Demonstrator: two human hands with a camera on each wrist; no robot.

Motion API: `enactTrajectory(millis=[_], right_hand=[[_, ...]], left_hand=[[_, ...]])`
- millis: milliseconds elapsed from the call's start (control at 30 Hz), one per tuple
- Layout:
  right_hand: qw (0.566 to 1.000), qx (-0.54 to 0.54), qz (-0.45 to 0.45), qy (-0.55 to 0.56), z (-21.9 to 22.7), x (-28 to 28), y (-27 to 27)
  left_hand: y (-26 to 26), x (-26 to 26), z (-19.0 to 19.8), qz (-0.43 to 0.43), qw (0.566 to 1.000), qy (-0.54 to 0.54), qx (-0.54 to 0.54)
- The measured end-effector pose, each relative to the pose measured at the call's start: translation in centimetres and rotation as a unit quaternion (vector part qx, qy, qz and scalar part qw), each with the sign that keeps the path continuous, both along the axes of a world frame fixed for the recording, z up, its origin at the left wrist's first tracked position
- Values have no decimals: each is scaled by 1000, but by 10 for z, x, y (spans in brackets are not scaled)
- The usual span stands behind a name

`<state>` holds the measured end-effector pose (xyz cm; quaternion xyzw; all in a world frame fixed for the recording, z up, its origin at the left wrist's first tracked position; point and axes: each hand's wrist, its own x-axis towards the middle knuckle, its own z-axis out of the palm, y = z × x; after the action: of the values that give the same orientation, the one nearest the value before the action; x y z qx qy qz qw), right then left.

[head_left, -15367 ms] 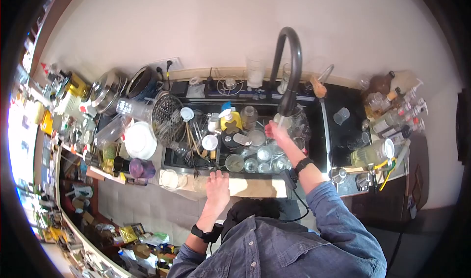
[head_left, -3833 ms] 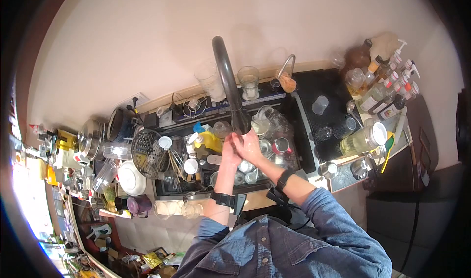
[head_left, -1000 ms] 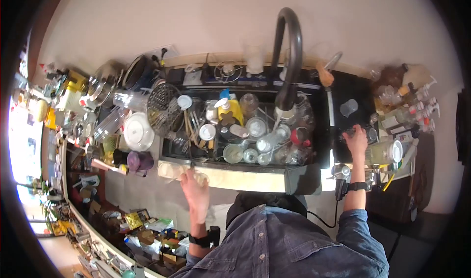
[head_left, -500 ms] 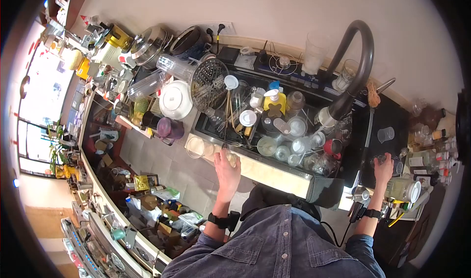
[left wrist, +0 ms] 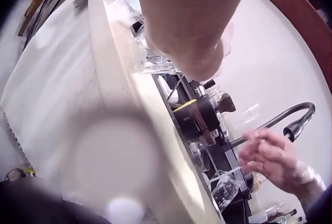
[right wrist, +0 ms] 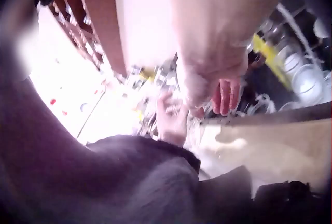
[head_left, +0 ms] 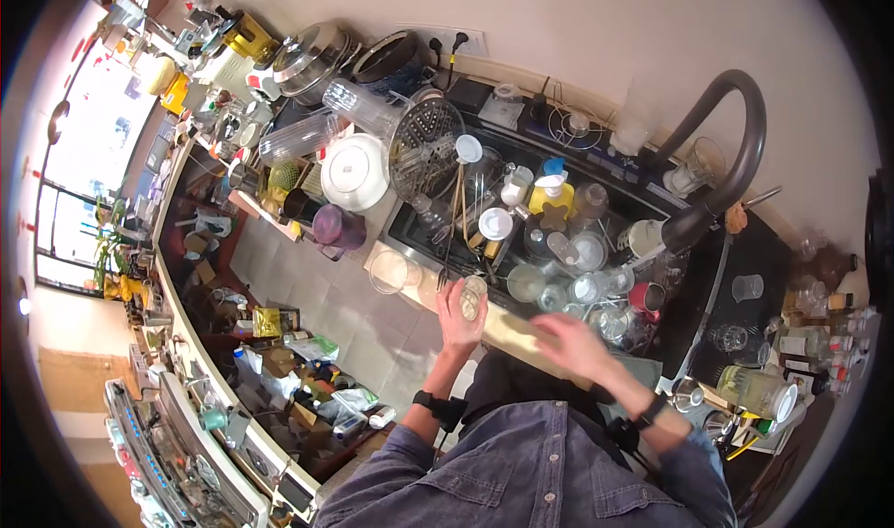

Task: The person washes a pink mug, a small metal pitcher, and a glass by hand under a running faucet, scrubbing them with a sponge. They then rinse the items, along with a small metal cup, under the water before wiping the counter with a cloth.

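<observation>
My left hand [head_left: 458,318] grips a small clear glass [head_left: 473,295] at the front ledge of the sink, its fingers along the glass's near side. A second clear glass [head_left: 391,269] stands on the ledge to its left. My right hand [head_left: 577,346], blurred, hovers over the ledge with nothing in it. Its fingers are loosely spread in the left wrist view, where the hand [left wrist: 275,156] shows beside the tap. In the right wrist view, both the right hand [right wrist: 212,73] and the left hand [right wrist: 171,120] are blurred.
Glasses and jars, a yellow bottle [head_left: 551,196] and a red mug [head_left: 646,297] crowd the sink under the black tap [head_left: 745,118]. A white bowl [head_left: 355,171] and purple mug [head_left: 337,228] stand left. Glasses [head_left: 731,337] and a lidded jar [head_left: 759,393] are on the right.
My right hand has left the glass on the right-hand counter and swung left over the ledge. My left hand has come up with the small glass, apart from the other one. The head view has turned left.
</observation>
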<state>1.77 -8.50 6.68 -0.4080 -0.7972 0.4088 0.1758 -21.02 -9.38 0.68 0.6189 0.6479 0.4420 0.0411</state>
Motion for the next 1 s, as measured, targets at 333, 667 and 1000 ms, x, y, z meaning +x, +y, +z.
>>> enactTrajectory(millis=[333, 667, 1000], right_hand=[[941, -262, -42, 211, -77, -120, 38], [993, -6, 0, 117, -80, -135, 22], [967, 103, -228, -40, -33, 56, 28]], left_hand=[[11, -7, 7, 63, 997, -52, 7], [1, -22, 14, 41, 990, -137, 1], [-11, -11, 67, -196, 965, 27, -172]])
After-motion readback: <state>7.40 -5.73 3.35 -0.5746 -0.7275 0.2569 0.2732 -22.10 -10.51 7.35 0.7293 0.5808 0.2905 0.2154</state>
